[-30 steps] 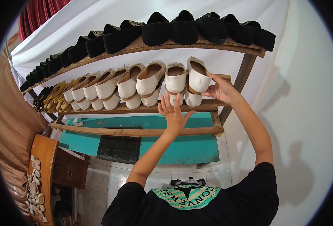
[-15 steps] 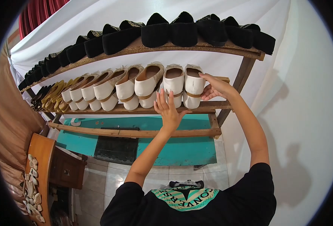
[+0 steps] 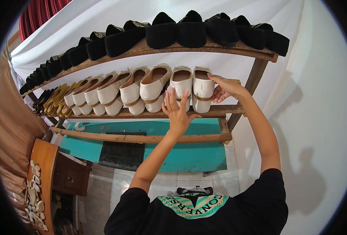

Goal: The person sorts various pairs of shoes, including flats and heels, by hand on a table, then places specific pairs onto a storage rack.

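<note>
A row of white flat shoes with tan bands stands on the middle shelf. My right hand (image 3: 228,89) is at the rightmost white shoe (image 3: 203,90), its thumb on the upper rim and its other fingers curled by the shoe's right side. In front of the neighbouring white shoe (image 3: 181,80) is my left hand (image 3: 178,115), palm toward the rack, fingers raised and spread. Its fingertips overlap the heel of that shoe, and its thumb points right, below the rightmost one.
Black shoes (image 3: 191,33) line the wooden top shelf (image 3: 173,49). Mustard shoes (image 3: 58,98) and dark ones (image 3: 40,103) continue the middle row leftward. Below is a teal board (image 3: 181,156). A wooden cabinet (image 3: 44,156) with pale shoes stands left; a white wall (image 3: 322,117) rises right.
The fingers of my left hand have shifted slightly right and spread wider across the second shoe's heel. My right hand stays at the rightmost shoe.
</note>
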A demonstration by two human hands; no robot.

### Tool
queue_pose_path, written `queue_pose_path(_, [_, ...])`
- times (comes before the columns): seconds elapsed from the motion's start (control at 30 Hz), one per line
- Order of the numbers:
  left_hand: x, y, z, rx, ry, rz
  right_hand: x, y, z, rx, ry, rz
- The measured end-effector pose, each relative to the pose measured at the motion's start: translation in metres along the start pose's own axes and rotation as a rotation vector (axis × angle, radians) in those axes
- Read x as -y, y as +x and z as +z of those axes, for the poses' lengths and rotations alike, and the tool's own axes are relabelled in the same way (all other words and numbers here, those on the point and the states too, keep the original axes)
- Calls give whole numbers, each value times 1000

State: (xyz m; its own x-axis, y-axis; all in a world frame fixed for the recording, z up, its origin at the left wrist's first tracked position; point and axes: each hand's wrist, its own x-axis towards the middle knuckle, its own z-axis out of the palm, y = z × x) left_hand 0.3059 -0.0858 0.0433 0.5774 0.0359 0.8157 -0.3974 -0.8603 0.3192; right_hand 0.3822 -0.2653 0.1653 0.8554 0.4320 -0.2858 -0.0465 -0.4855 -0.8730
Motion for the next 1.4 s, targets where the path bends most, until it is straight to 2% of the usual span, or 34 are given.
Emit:
queue_pose_path(0.3, [1,1,1,8,-3,13,-10,-2,-3,20,47,-31])
queue_pose_path(0.37, [3,1,3,26,78,43,-14,-1,-6,29,59,-32])
queue_pose_path(0.47, [8,2,1,1,25,112,-23,-5,-4,-9,99,-20])
queue_pose_path(0.53, [11,-1,1,-18,-37,115,-30,-11,1,-151,149,-77])
queue_pose_path(0.57, [12,-3,1,-32,-102,117,-35,-13,5,-149,147,-79])
queue_pose_path(0.63, [17,-11,3,-45,-120,121,-51,-12,15,-356,124,-220])
queue_pose_path(0.67, [18,-14,4,-58,-137,128,-59,-12,21,-351,118,-219])
queue_pose_path(0.77, [18,-22,7,-68,-96,144,-78,-12,46,-622,158,-542])
queue_pose_path(0.8, [17,-23,6,-74,-89,142,-82,-15,55,-615,157,-548])
queue_pose_path(0.87, [12,-29,3,-87,-72,115,-91,-21,71,-711,228,-779])
queue_pose_path(0.93, [5,-40,-6,-102,-74,53,-106,-23,89,-670,300,-802])
queue_pose_path(1.0, [-2,-48,-18,-107,-67,-16,-123,-20,108,-725,304,-928])
queue_pose_path(1.13, [-16,-65,-41,-86,-1,-141,-128,-36,144,-687,162,-886])
queue_pose_path(1.23, [-18,-81,-54,-67,85,-210,-122,-36,159,-517,92,-833])
queue_pose_path(1.4, [-16,-118,-87,-97,293,-385,-116,-23,182,-285,50,-923])
